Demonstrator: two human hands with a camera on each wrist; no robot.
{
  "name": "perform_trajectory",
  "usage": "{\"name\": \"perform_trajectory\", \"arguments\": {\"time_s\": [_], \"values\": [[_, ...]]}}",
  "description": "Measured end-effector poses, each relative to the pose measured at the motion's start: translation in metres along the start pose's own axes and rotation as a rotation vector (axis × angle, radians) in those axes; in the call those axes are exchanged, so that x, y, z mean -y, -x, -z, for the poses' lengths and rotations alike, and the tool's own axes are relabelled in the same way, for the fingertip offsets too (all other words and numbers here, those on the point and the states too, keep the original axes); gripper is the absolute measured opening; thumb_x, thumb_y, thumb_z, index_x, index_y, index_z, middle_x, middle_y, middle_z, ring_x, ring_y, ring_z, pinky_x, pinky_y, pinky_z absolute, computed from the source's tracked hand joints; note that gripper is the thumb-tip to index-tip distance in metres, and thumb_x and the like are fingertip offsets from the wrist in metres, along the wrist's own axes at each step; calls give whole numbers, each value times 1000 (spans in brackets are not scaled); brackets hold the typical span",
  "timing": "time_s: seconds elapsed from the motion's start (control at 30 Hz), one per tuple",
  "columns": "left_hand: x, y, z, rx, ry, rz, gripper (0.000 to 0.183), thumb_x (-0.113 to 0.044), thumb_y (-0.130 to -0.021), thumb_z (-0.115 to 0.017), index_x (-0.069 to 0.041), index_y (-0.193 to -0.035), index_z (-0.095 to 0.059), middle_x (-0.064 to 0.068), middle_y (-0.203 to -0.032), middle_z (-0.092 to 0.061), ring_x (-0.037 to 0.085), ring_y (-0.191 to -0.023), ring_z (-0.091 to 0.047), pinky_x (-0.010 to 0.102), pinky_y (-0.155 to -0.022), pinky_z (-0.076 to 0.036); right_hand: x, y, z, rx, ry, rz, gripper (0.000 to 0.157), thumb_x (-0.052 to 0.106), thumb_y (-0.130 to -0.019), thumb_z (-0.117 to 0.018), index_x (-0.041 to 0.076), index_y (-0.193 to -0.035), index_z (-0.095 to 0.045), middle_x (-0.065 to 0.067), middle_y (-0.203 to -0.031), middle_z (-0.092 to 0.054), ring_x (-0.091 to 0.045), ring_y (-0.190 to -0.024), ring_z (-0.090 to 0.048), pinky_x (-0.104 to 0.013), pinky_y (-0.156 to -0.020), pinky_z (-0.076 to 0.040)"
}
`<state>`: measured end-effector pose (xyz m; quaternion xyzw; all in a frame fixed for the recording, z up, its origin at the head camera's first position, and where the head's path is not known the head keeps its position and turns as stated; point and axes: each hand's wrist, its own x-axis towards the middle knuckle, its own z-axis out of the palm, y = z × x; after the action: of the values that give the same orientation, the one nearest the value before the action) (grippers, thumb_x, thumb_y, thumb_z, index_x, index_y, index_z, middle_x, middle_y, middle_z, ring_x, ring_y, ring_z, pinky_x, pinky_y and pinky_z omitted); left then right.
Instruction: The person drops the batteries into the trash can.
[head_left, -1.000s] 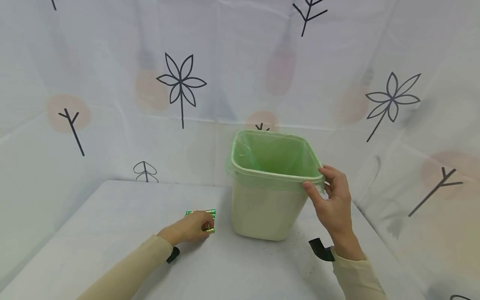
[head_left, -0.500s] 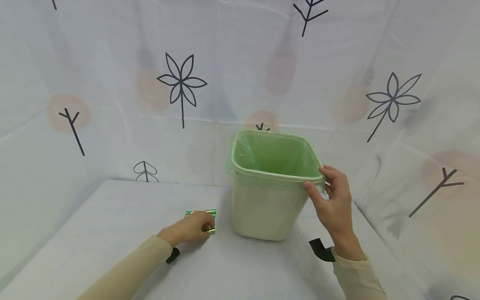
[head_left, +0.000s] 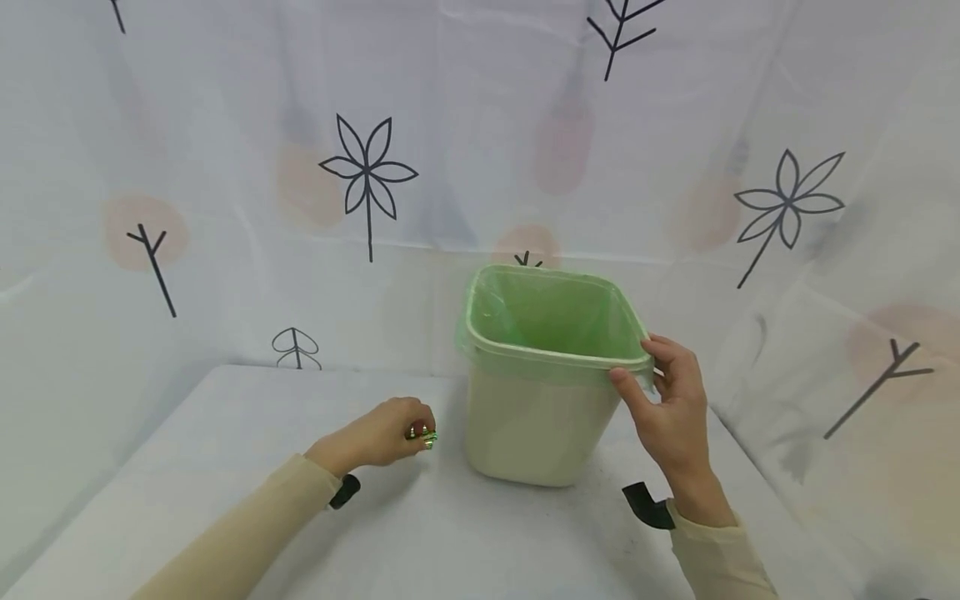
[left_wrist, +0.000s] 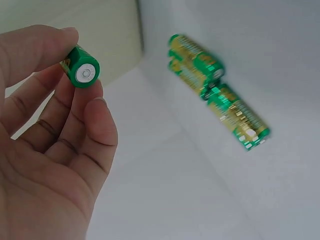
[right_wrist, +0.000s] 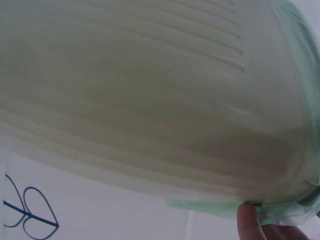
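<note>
In the left wrist view, my left hand pinches a green battery between thumb and fingers, its flat silver end facing the camera. Beyond it, several green and gold batteries lie close together on the white surface, slightly blurred. A cream-coloured trash bin stands right of the left hand, lined with a thin green bag folded over its rim. At the bin's right front corner my right hand grips the rim, thumb in front. The right wrist view shows the bin's side with one fingertip below the liner.
A white table carries the bin and batteries. White cloth printed with flowers and twigs hangs behind and at both sides, close behind the bin. Black wrist mounts stick out from both beige sleeves.
My left hand has risen slightly from the table with the battery in its fingers. The right hand keeps its hold on the rim, and the head view has shifted a little.
</note>
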<state>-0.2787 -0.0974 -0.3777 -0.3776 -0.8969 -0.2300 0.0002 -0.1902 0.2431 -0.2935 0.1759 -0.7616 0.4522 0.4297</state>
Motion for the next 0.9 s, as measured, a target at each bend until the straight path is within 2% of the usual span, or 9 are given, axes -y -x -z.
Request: {"name": "perform_trajectory", "arguments": {"time_s": [0.23, 0.63, 0.9], "values": [[-14, -7, 29, -49, -42, -39, 12, -6, -84, -66, -13, -94, -66, -8, -82, -57, 10, -76, -54, 27, -69, -47, 0, 4, 1, -3, -1, -27, 47, -13, -77, -69, -16, -119, -48, -26, -127, -45, -11, -108, -54, -13, -89, -42], [-45, -18, 97, -119, -118, -112, 15, -5, -87, -65, -7, -102, -65, -2, -89, -60, 12, -81, -57, 31, -74, -49, -2, 2, 1, 6, -3, 3, 48, -13, -77, -70, -15, -120, -48, -27, -128, -44, -10, -109, -54, -14, -90, -42], [-67, -36, 134, -216, -135, -176, 16, -2, -85, -66, -5, -101, -66, 0, -90, -62, 13, -80, -58, 30, -73, -50, -1, 2, 1, 4, 9, 4, 48, -12, -77, -70, -16, -120, -48, -27, -128, -44, -10, -110, -53, -13, -90, -42]]}}
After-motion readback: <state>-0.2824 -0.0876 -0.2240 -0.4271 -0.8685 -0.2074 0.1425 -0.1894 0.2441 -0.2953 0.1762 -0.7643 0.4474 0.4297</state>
